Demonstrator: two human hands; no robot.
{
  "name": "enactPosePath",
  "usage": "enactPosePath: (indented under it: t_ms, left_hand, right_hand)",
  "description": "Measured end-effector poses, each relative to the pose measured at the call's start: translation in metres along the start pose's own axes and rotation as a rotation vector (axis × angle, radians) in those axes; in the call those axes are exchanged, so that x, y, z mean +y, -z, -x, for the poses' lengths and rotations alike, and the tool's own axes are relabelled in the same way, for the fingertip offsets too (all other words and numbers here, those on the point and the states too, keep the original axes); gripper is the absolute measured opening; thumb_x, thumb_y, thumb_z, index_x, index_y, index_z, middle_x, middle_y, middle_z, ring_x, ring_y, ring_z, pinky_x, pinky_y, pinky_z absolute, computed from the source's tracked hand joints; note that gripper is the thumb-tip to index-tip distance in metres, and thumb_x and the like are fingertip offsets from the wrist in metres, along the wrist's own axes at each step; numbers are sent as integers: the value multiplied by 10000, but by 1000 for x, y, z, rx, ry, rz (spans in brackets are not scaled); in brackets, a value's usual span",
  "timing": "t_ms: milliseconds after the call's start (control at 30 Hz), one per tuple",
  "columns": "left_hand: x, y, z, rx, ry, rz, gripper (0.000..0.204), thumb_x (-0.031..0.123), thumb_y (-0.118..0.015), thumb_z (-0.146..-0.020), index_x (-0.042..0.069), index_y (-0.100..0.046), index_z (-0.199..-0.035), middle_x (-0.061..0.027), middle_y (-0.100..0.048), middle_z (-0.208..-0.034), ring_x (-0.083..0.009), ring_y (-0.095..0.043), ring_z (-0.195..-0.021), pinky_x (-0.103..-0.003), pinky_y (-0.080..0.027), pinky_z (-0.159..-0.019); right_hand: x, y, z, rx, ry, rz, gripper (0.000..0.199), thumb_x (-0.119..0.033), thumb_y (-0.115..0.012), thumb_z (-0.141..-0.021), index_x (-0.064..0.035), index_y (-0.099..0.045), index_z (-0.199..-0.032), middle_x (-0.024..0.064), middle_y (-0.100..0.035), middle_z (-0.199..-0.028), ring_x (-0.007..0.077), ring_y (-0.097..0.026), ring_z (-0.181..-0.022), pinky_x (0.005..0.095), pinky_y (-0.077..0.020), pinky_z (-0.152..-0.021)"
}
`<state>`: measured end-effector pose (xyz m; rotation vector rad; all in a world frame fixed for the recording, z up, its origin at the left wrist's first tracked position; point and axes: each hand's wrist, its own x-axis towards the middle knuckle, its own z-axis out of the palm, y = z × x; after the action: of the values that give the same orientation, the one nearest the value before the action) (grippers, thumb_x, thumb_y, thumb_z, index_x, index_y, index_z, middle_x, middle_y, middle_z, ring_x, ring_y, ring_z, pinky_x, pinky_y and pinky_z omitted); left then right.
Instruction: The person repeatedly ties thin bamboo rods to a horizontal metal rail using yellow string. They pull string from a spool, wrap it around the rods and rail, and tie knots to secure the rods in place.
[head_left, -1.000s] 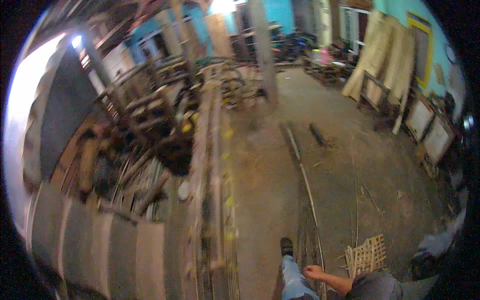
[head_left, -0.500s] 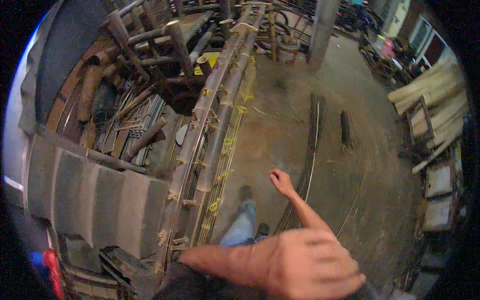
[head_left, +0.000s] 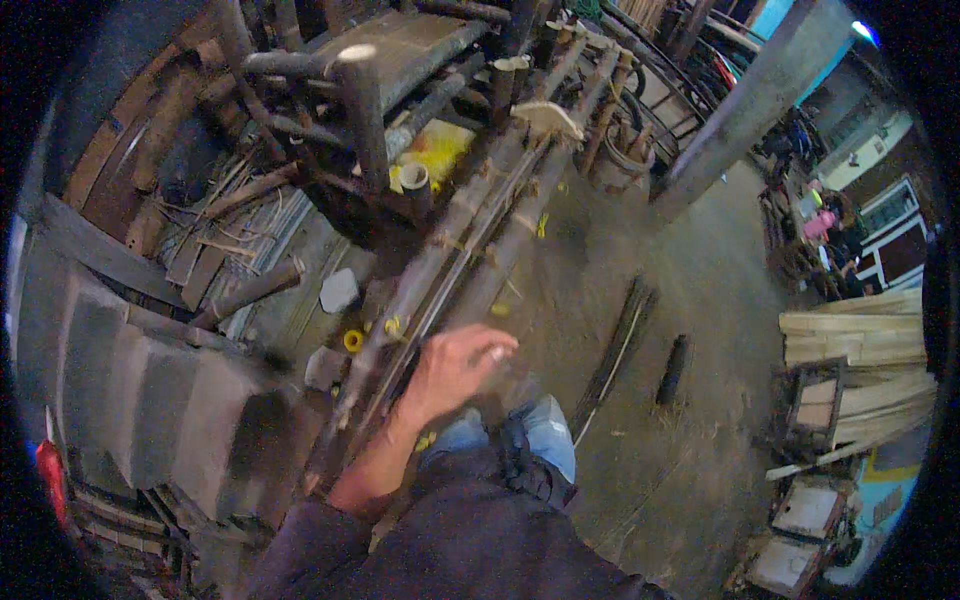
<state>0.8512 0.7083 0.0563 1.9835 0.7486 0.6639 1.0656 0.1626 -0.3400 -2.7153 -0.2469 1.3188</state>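
From the head camera, a bundle of long bamboo poles (head_left: 470,250) runs slantwise from the lower left up toward the top middle, lying side by side and bound at intervals, so that they hold together as one frame and rest on the clutter of dark pole furniture (head_left: 380,70) at the far end. The left hand (head_left: 455,365) lies over the near part of these poles, fingers half curled and loosely spread, palm down; it looks to be touching or just above them, but motion blur hides whether it has actually closed around a pole. The right hand is not in view. Below it are the person's jeans (head_left: 540,440). On the bare dirt floor (head_left: 690,280) to the right lie thin dark rods (head_left: 615,345), and farther right, stacked pale planks (head_left: 850,335).
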Motion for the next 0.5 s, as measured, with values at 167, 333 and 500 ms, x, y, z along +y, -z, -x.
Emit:
enactPosePath:
  t_ms: [167,333,500]
  left_hand:
    - [-77,32,-153,236,87,-332,221,219,-614,-866,71,-671,-1019,-110,-660,-1021,-288,-622,-1001,-386,-486,-867]
    - [-161,11,-178,186,112,-814,254,273,-633,-866,91,-661,-1041,-118,-582,-1185,-348,-546,-1113,-446,-443,-939]
    - [-81,31,-180,171,186,-84,333,305,-638,-890,58,-616,-1112,-111,-587,-1172,-279,-556,-1108,-392,-448,-931]
  right_hand:
    - [-158,57,-208,219,456,199,366,-374,-595,-873,-35,-644,-1005,121,-692,-761,358,-636,-648,470,-486,-619]
    - [-589,168,-237,248,1210,-223,112,-142,-581,-872,-32,-576,-852,75,-534,-666,134,-518,-636,341,-443,-575]
    - [-841,335,-20,-1119,1127,-630,480,-308,-562,-929,-64,-456,-1328,74,-567,-1198,155,-546,-1052,277,-455,-839]
